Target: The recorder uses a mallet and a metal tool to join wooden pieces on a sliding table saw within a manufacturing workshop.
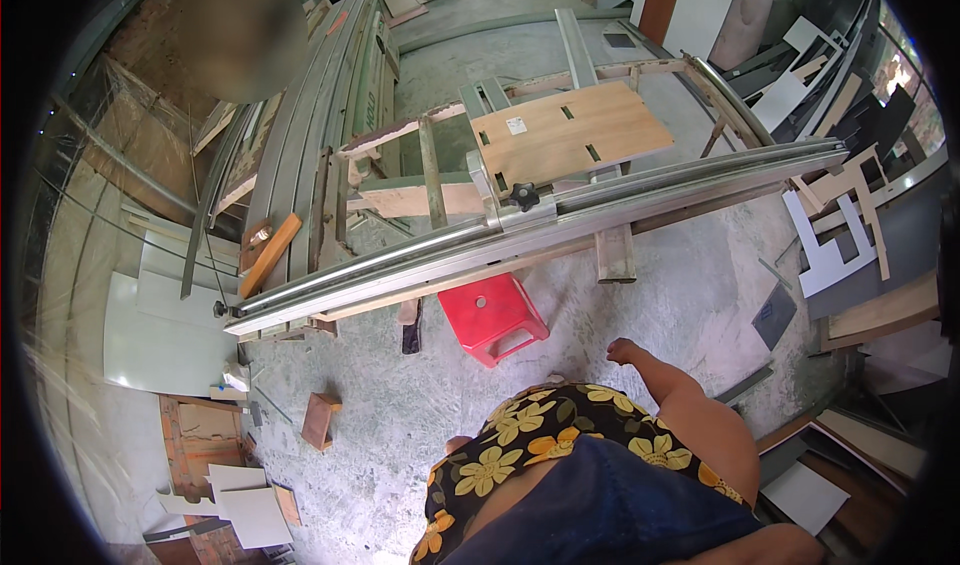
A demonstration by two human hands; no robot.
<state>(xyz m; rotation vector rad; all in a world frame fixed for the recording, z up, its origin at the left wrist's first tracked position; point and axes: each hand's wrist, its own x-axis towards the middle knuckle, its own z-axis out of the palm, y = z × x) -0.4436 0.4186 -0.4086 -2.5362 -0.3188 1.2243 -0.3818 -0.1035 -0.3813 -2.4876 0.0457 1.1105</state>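
Neither of my hands shows in the head view. Part of a bare arm [775, 545] crosses the lower right edge, its hand out of the picture. Ahead of my patterned shorts [520, 420], a bare leg [690, 395] reaches forward over the floor. A red plastic stool [480, 305] stands in front of me, partly under a long aluminium rail [680, 197]. The rail carries a black star knob [523, 197]. Behind it a light wooden panel [610, 130] with several slots lies flat on a metal frame [430, 170].
A long machine bed [290, 155] runs away at the left, an orange wood strip [268, 255] on its near end. A brown block [320, 420] sits on the concrete floor [390, 485]. White boards [165, 330] lie left; offcuts [835, 240] crowd the right.
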